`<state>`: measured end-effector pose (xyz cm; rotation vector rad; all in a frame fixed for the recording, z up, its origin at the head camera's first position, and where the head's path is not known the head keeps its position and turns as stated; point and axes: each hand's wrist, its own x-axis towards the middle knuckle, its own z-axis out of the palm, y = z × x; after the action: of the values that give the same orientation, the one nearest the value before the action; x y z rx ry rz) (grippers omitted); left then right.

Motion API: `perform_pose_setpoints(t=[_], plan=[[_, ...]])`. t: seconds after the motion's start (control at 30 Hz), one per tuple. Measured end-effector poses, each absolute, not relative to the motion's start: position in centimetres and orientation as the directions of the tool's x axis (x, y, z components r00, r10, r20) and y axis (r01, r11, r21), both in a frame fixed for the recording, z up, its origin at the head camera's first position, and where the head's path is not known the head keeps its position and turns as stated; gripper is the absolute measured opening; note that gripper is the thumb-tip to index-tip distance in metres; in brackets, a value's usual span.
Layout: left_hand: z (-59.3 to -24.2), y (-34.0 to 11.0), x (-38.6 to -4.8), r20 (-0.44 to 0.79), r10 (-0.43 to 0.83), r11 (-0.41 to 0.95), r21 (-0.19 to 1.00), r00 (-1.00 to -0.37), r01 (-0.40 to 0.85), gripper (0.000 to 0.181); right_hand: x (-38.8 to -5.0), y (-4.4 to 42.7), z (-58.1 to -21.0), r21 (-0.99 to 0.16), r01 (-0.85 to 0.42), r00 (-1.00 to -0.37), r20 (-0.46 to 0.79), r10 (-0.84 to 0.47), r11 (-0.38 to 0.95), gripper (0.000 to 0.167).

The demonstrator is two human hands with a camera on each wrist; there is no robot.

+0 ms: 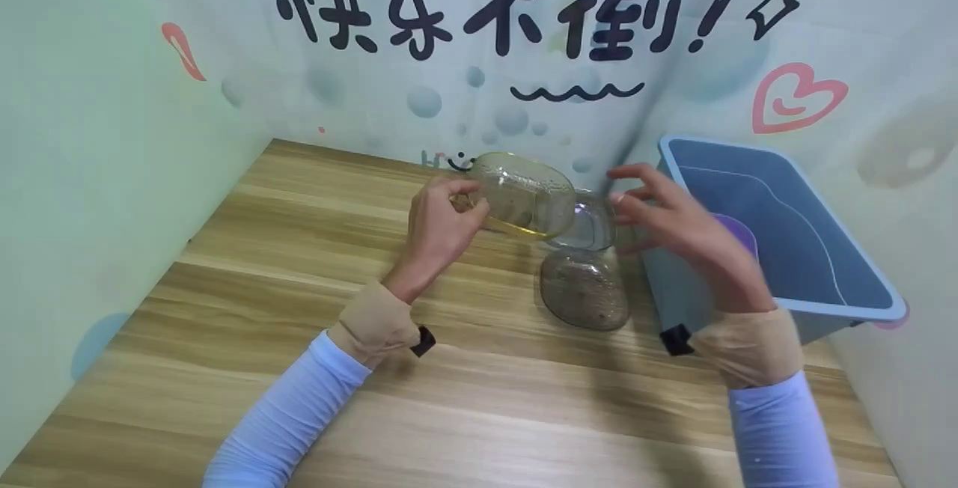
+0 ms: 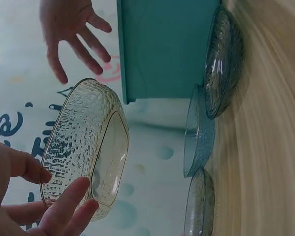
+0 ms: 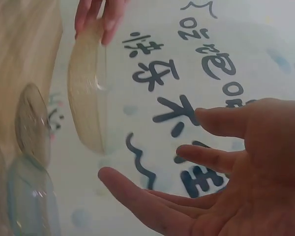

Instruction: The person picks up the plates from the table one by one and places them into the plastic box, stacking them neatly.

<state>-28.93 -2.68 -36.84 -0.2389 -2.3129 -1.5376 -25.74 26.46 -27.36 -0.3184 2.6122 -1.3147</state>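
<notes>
Left hand (image 1: 445, 222) pinching translucent yellow oval bowl (image 1: 520, 196), rippled walls, smooth rim

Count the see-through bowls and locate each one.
4: a yellow oval bowl in the left hand; on the wooden table, a blue bowl, a grey bowl nearer the person and a grey-brown bowl left of the blue one. The blue rectangular tub may hide more.

Indoor corner (room type unclear): wood-grain table (image 1: 464, 406), pale wall (image 1: 97, 136), lettered backdrop (image 1: 456, 72).
</notes>
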Motion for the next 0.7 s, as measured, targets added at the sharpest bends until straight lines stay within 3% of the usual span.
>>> perform_pose_setpoints(t=[0.17, 0.7], plan=[[-37.1, -1.8, -28.4, 0.383, -0.023, 0.383, 0.857, -0.923, 0.346, 0.03, -25.6, 25.3, -30.1, -0.886, -0.088, -0.949, -0.064, -0.308, 0.456, 0.056], [-37.0, -0.5, -27.0, 0.427, -0.002, 0.273, 0.87, -0.904, 0.41, 0.03, -26.1, 24.3, -33.7, -0.951, -0.077, -0.957, -0.014, -0.29, 0.299, 0.051]])
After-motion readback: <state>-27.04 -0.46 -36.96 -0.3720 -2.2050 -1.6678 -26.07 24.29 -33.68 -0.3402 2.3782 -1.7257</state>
